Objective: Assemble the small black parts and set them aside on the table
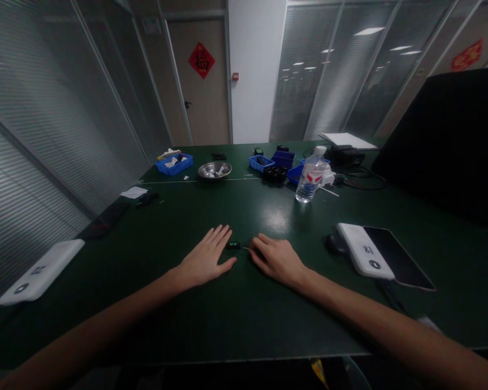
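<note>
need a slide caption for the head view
Left hand spread on a green table, right hand holding a thin pale rod, a small dark block between the hands.

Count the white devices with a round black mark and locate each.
2. The first white device lies left of the left hand; the second white device right of the right hand, beside a dark slab. The black object could hide more.
</note>
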The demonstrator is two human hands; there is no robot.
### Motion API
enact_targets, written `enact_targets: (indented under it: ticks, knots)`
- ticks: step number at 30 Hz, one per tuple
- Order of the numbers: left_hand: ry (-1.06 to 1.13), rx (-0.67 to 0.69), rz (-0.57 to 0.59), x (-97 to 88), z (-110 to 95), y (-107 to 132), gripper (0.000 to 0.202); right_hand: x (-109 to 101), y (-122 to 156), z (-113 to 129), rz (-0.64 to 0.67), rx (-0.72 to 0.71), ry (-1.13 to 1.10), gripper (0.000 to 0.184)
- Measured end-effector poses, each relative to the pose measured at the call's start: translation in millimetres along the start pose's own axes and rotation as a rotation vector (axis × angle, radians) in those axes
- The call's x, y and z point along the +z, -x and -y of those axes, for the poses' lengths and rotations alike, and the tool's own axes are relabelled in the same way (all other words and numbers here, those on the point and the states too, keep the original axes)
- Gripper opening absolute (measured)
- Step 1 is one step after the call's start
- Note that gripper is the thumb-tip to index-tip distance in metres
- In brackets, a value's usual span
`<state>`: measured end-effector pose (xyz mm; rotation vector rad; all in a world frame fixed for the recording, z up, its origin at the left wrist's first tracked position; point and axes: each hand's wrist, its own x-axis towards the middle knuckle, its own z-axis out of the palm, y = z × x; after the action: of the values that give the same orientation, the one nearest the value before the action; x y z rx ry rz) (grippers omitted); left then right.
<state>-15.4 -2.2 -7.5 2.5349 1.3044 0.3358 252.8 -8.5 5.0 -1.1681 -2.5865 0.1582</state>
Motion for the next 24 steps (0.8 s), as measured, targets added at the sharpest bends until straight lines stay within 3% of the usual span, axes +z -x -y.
enact_targets:
  ticks: [3, 7, 10, 15, 24]
  knots:
    - [0.064, 0.003, -0.066, -4.7, -6, 1, 0.073, 0, -1, -1, -0.004, 0.007, 0.006, 0.02]
    - [0.199, 0.031, -0.148, -9.4, -16, -3, 0.038, -2, -2, 0, 0.0, -0.011, 0.007, 0.022]
    - [0.271, 0.073, -0.145, -10.7, -21, -7, 0.024, -3, -3, 1, -0.006, -0.013, -0.02, 0.02]
    - [0.356, 0.1, -0.12, -11.9, -24, -6, 0.021, -5, -3, 1, -0.004, -0.012, -0.075, 0.019]
    - [0.55, 0.126, -0.175, -7.2, -18, -4, 0.021, -10, -2, -1, -0.021, -0.076, -0.266, 0.017]
